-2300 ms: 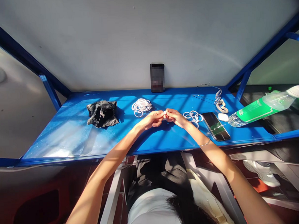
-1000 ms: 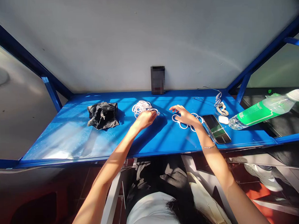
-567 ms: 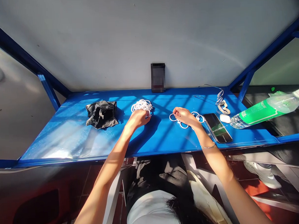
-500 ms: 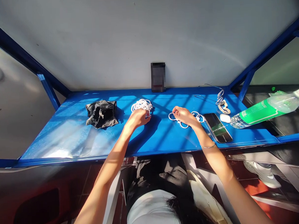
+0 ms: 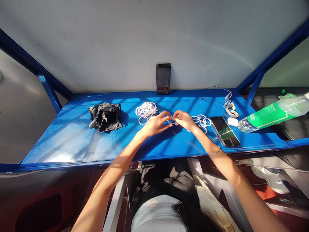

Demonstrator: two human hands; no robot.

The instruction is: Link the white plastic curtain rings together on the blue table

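Note:
My left hand [image 5: 156,124] and my right hand [image 5: 184,120] meet over the middle of the blue table. A thin white ring [image 5: 171,122] is between them, with the fingertips of both hands closed at its upper edge. Partly covered by the fingers, the ring's lower side shows against the table. Just behind my left hand lies a heaped pile of white rings [image 5: 146,110]. Several loose white rings [image 5: 201,120] are spread to the right of my right hand, some overlapping.
A crumpled black plastic bag [image 5: 105,117] sits at the left. A dark upright box [image 5: 163,79] leans at the back wall. To the right are a phone [image 5: 225,131], a white case [image 5: 232,121], glasses [image 5: 228,99] and a tilted green-labelled bottle [image 5: 268,115] along the table [image 5: 76,145].
My left hand has moved right from the ring pile. My right hand has shifted slightly left, and both now meet at one ring. More loose rings show at the right.

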